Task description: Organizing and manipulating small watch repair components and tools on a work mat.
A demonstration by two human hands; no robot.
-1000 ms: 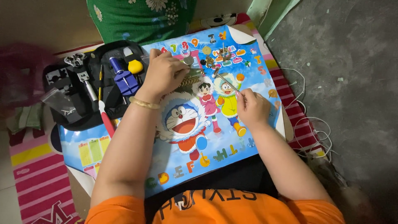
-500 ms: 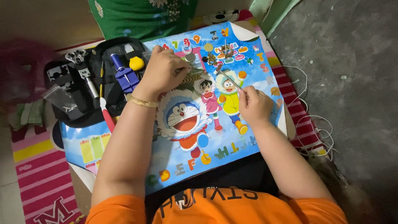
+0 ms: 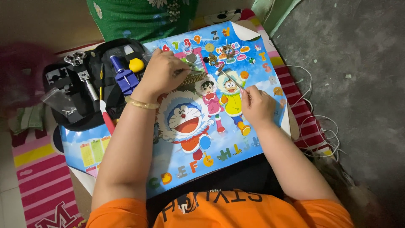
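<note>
My left hand (image 3: 165, 72) presses down on a gold metal watch band (image 3: 195, 78) that lies on a blue cartoon-printed board (image 3: 236, 139). A gold bangle (image 3: 142, 104) circles that wrist. My right hand (image 3: 258, 104) pinches a thin metal tool (image 3: 231, 78) whose tip points up-left toward the band and several small watch parts (image 3: 219, 57) scattered near the board's far edge. Both forearms rest over the board, above my orange shirt (image 3: 253, 209).
An open black tool case (image 3: 90, 90) lies left of the board with a blue tool (image 3: 122, 78), a yellow piece (image 3: 136, 65), a red-handled tool (image 3: 108, 121) and metal tools. A striped pink mat (image 3: 40, 185) lies under everything. White cable (image 3: 320, 122) trails over grey floor at right. Green fabric (image 3: 139, 17) sits at top.
The view has shifted slightly. My right hand has risen a little toward the band with the thin tool; my left hand stays on the watch band.
</note>
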